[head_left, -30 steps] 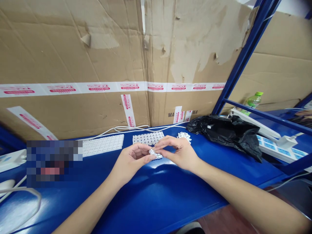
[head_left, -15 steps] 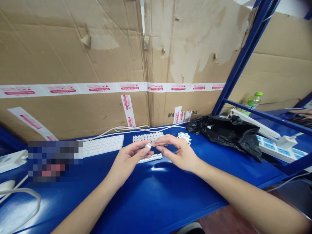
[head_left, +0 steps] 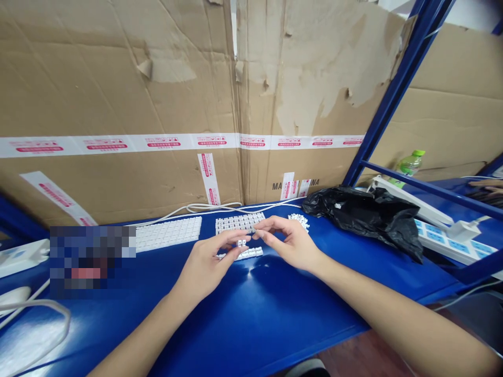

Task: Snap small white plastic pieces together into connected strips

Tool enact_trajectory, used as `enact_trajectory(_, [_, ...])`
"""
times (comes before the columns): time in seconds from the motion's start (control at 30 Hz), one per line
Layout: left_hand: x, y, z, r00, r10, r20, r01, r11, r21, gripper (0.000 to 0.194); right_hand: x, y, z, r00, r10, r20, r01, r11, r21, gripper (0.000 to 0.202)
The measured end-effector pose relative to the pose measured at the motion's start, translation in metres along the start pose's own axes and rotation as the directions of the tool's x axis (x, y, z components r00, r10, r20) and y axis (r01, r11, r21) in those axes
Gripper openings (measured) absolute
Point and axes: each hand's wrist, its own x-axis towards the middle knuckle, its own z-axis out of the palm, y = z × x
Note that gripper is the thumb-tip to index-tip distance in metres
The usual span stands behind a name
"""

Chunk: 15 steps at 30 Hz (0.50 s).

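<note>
My left hand point(head_left: 210, 257) pinches a small white plastic piece point(head_left: 241, 243) between thumb and fingers, two little blocks side by side on its face. Close beside it, the thumb and fingertips of my right hand point(head_left: 293, 243) are pressed together; whatever they hold is too small to make out. Under and in front of the hands lies a short row of white pieces point(head_left: 253, 253), partly covered by the left fingers. Behind them, several rows of similar white pieces point(head_left: 240, 222) stand in a block. A loose heap of tiny white parts point(head_left: 300, 220) lies beyond my right hand.
A flat white sheet of rows point(head_left: 168, 233) lies to the left on the blue table point(head_left: 251, 324). A crumpled black plastic bag point(head_left: 365, 217) and a power strip point(head_left: 456, 241) sit at the right. Cardboard point(head_left: 165, 104) and a white cable point(head_left: 176, 213) border the back.
The white piece in my left hand has turned and sits slightly lower, showing its two blocks. My right fingertips have closed together near it. The view has shifted slightly.
</note>
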Motion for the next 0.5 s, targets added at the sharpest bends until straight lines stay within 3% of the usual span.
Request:
enact_trajectory(0.17, [0.0004,0.0006,-0.0033,0.999,-0.019,0.037,0.02,0.999,-0.025,0.041,0.0006,-0.0028,-0.0003,0.999,-0.035,0.009,0.036,0.999,-0.04,0.018])
enact_trajectory(0.27, [0.0004,-0.0008,-0.0044,0.998,-0.015,0.055,0.019,0.997,-0.072,0.06,0.0009,-0.0059,-0.0009,0.982,-0.177,0.064,0.183,0.979,-0.094,0.02])
enact_trajectory(0.37, [-0.0009,-0.0026,-0.0055,0.995,-0.036,0.09,0.044,0.995,-0.086,0.073,0.0018,-0.0076,0.0004,0.923,-0.348,0.162,0.363,0.929,-0.073,0.035])
enact_trajectory(0.5, [-0.002,-0.0044,-0.0071,0.986,-0.051,0.16,0.078,0.983,-0.167,0.078,0.0034,-0.0055,0.0047,0.842,-0.476,0.255,0.499,0.866,-0.029,0.045])
